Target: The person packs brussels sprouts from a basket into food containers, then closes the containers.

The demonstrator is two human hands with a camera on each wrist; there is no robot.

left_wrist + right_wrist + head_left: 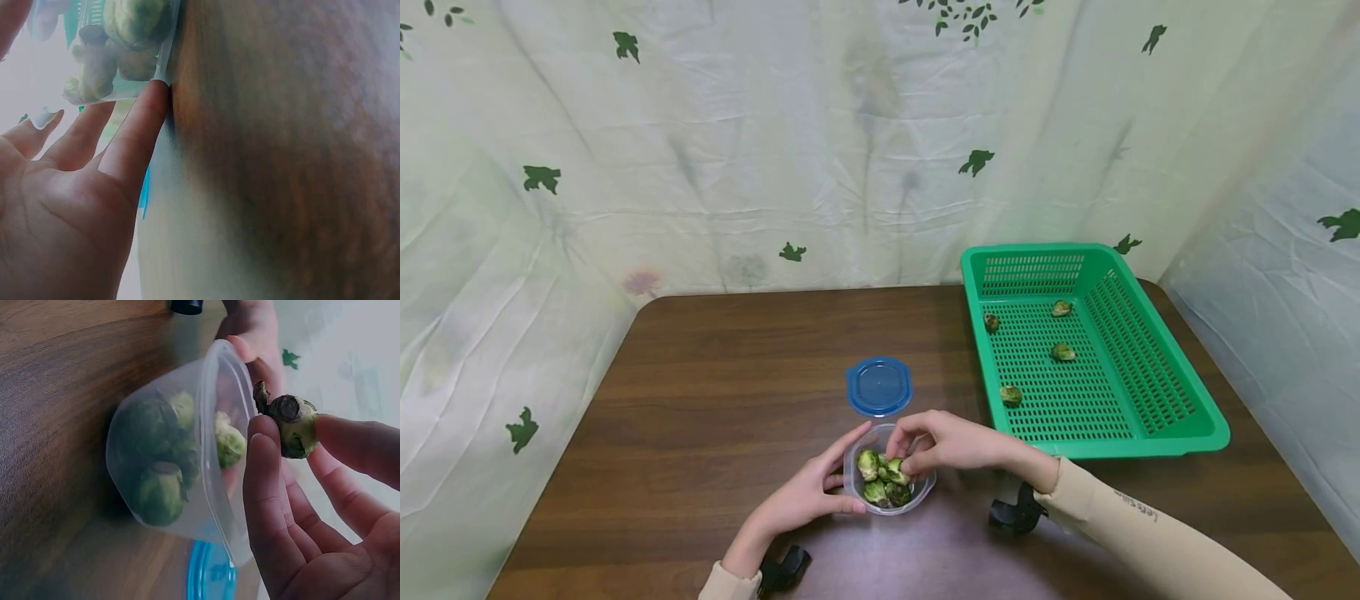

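A clear plastic container (925, 493) with several Brussels sprouts (872, 490) in it stands near the front of the table. My left hand (811, 492) holds it from the left, with thumb and fingers spread around its side. In the left wrist view, fingertips (156, 94) touch the wall low down, close to the tabletop. Over the container's mouth is my right hand (946, 442). It pinches one Brussels sprout (295, 428) between thumb and fingers, the cut stem end showing and a dark loose leaf sticking out, right beside the rim in the right wrist view.
A blue lid (880, 387) lies flat just behind the container. To the right stands a large green basket (1172, 443) with slotted walls and several Brussels sprouts (1063, 352) scattered on its floor. Pale cloth (820, 167) with a leaf print hangs behind the wooden table (730, 375).
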